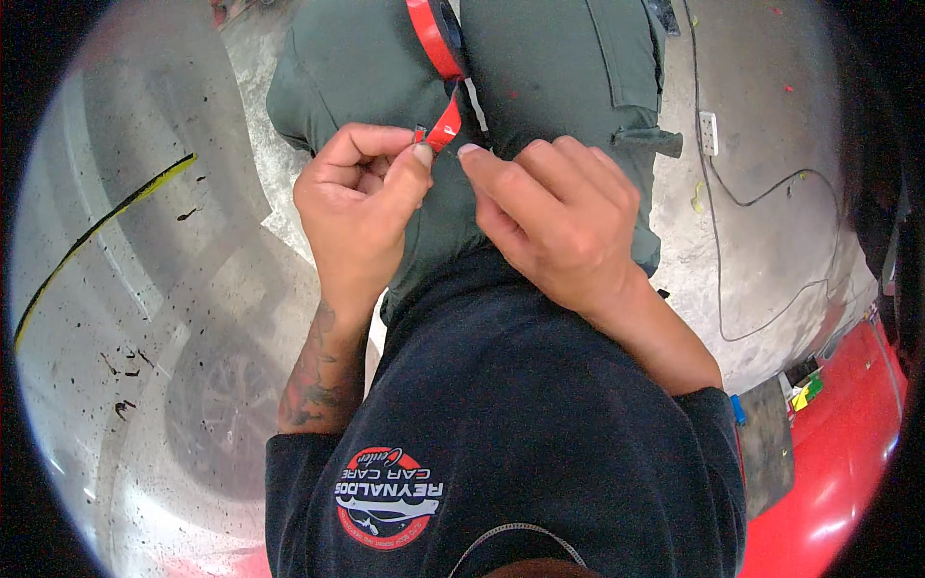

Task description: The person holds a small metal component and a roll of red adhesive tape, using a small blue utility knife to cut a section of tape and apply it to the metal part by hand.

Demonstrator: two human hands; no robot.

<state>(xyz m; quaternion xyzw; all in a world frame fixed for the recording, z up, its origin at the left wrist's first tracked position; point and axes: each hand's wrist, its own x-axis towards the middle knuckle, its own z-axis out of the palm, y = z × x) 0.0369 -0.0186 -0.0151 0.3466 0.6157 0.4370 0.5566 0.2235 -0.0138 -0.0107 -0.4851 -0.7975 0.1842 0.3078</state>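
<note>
My left hand (361, 193) pinches the end of a red-faced strip of tape (445, 127) between thumb and index finger. A small dark bit shows at the pinched tip. The strip runs up to a roll of red and black tape (436, 40), which rests between my thighs in dark green trousers (540, 67). My right hand (564, 217) is just right of the strip, its index fingertip close to it and apart from it. The other right fingers are curled in. The right thumb is mostly hidden, so anything under those fingers cannot be made out.
On the left is a shiny silver car panel (145, 289) with dark specks and a black and yellow strip (106, 217) on it. A power socket (709, 133) with a dark cable (720, 260) lies on the concrete floor at right. A red glossy panel (829, 472) curves at lower right.
</note>
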